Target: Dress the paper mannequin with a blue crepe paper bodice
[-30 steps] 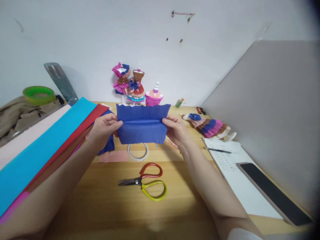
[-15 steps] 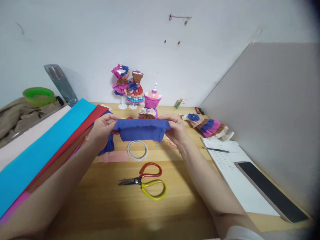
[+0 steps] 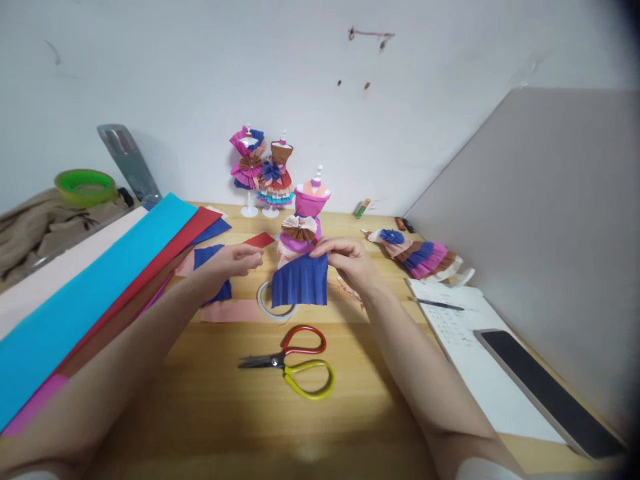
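Note:
My right hand (image 3: 347, 261) pinches the upper right corner of a small piece of pleated blue crepe paper (image 3: 300, 283), which hangs in front of a mini dress form (image 3: 310, 203) in a pink top with a fan-shaped bow. Apart from the paper, just to its left, my left hand (image 3: 240, 260) has its fingers drawn together with nothing visible in them. Below the paper lies a roll of white tape (image 3: 264, 308), partly covered by it. Scissors (image 3: 285, 361) with one red and one yellow handle rest nearer me on the table.
Long crepe paper strips (image 3: 100, 287) lie at left, near a green tape roll (image 3: 86, 187) and a bottle (image 3: 127, 160). Two dressed forms (image 3: 273, 173) stand by the wall. At right are a lying dressed form (image 3: 420, 253), a notebook (image 3: 460, 353), a pen (image 3: 440, 304) and a phone (image 3: 545, 387).
My left hand has let go of the blue crepe paper, which was stretched between both hands. The paper now hangs from my right hand, its pleated face showing. The view has shifted slightly.

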`<action>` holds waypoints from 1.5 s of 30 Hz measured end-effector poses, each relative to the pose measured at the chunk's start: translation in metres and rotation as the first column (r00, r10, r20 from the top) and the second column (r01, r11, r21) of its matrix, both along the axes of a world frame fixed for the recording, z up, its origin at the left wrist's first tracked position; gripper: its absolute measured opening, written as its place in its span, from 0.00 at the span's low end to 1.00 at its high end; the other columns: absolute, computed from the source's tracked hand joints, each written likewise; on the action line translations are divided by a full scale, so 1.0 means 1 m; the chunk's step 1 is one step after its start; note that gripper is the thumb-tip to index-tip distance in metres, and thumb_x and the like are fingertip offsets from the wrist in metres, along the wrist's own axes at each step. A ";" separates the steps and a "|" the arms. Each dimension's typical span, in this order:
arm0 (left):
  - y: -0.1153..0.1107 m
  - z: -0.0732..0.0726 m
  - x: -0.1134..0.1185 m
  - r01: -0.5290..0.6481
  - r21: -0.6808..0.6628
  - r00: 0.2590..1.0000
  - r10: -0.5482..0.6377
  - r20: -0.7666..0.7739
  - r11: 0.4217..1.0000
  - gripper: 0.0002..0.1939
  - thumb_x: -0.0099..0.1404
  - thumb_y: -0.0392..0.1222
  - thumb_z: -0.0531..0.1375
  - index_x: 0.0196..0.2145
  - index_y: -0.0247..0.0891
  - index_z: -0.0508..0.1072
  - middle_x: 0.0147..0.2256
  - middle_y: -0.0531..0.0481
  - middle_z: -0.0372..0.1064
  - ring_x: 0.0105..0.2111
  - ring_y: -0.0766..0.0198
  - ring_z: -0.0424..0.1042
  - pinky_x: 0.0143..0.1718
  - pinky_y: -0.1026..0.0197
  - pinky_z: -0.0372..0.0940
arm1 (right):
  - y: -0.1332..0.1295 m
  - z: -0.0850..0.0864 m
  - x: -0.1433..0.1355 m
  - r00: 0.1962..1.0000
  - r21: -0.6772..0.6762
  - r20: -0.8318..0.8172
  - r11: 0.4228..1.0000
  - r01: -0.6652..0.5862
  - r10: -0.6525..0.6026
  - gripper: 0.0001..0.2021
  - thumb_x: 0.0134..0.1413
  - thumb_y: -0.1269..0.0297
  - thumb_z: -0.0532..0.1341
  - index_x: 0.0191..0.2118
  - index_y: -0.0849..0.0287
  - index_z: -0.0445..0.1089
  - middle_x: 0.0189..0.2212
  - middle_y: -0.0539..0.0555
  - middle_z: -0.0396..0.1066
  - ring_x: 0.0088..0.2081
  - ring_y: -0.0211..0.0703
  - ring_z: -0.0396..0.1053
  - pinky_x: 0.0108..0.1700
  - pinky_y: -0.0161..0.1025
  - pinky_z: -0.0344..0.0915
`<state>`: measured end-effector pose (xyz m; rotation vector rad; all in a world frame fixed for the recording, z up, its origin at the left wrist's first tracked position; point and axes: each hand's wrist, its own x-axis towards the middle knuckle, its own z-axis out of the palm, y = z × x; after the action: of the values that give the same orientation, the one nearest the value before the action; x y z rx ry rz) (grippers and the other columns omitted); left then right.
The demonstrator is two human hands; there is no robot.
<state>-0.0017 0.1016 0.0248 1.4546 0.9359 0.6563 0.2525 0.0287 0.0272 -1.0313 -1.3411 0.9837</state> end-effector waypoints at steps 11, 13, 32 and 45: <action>-0.010 -0.009 0.013 0.232 0.006 0.968 -0.231 0.102 0.973 0.20 0.50 0.49 0.70 0.40 0.37 0.81 0.42 0.42 0.79 0.45 0.52 0.75 0.49 0.54 0.66 | -0.007 0.005 -0.009 0.978 0.060 -0.135 0.987 -0.150 0.157 0.12 0.38 0.51 0.68 0.23 0.54 0.79 0.25 0.54 0.72 0.29 0.44 0.66 0.34 0.42 0.61; -0.011 -0.010 0.013 0.269 -0.041 0.959 -0.264 0.103 0.962 0.15 0.49 0.47 0.71 0.33 0.37 0.81 0.35 0.44 0.79 0.37 0.56 0.77 0.42 0.58 0.68 | -0.007 0.005 -0.009 0.985 0.073 -0.117 0.990 -0.121 0.129 0.16 0.39 0.47 0.69 0.23 0.55 0.78 0.25 0.54 0.71 0.28 0.42 0.65 0.33 0.41 0.60; 0.007 -0.009 -0.003 0.032 -0.140 0.971 0.002 0.241 0.990 0.20 0.42 0.44 0.76 0.33 0.35 0.77 0.28 0.51 0.77 0.27 0.67 0.74 0.31 0.66 0.66 | 0.002 -0.002 -0.012 0.996 -0.139 0.084 0.990 0.027 -0.016 0.14 0.39 0.54 0.69 0.22 0.60 0.71 0.18 0.46 0.65 0.23 0.34 0.59 0.29 0.35 0.58; 0.009 -0.010 -0.003 -0.067 -0.192 0.956 0.118 0.268 0.979 0.19 0.41 0.49 0.75 0.24 0.34 0.74 0.22 0.53 0.71 0.23 0.69 0.68 0.28 0.66 0.63 | 0.005 -0.006 -0.014 0.997 -0.171 0.073 0.985 0.029 -0.017 0.12 0.38 0.57 0.69 0.27 0.60 0.71 0.19 0.46 0.67 0.21 0.33 0.61 0.26 0.34 0.57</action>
<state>-0.0050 0.1102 0.0153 1.1278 0.8230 0.8016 0.2386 0.0336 0.0207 -1.2195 -1.3159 1.0684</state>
